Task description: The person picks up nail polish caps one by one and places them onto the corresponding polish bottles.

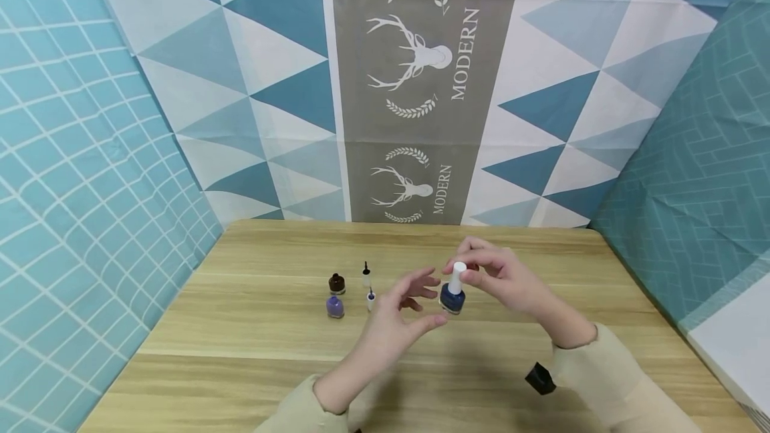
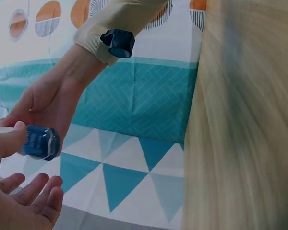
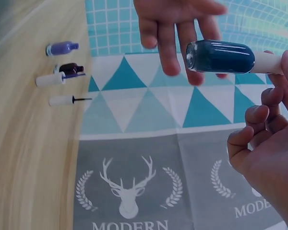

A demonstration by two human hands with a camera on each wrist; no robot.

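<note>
My right hand (image 1: 502,279) pinches the white cap of a dark blue nail polish bottle (image 1: 452,299), which hangs cap up above the table. In the right wrist view the blue bottle (image 3: 223,57) has its white cap between the thumb and fingers of that hand (image 3: 273,143). Just left of the bottle is my left hand (image 1: 391,326), its fingers and thumb spread around a gap that faces the glass. The left wrist view has the left hand (image 2: 24,196) close by the bottle (image 2: 40,142), with nothing gripped in it.
On the wooden table (image 1: 271,339), left of the hands, stand a purple polish bottle (image 1: 335,307) and a dark brown one (image 1: 337,284), both uncapped. Beside them two white caps (image 1: 366,278) stand with their brushes pointing up. Patterned cloths (image 1: 289,85) surround the table.
</note>
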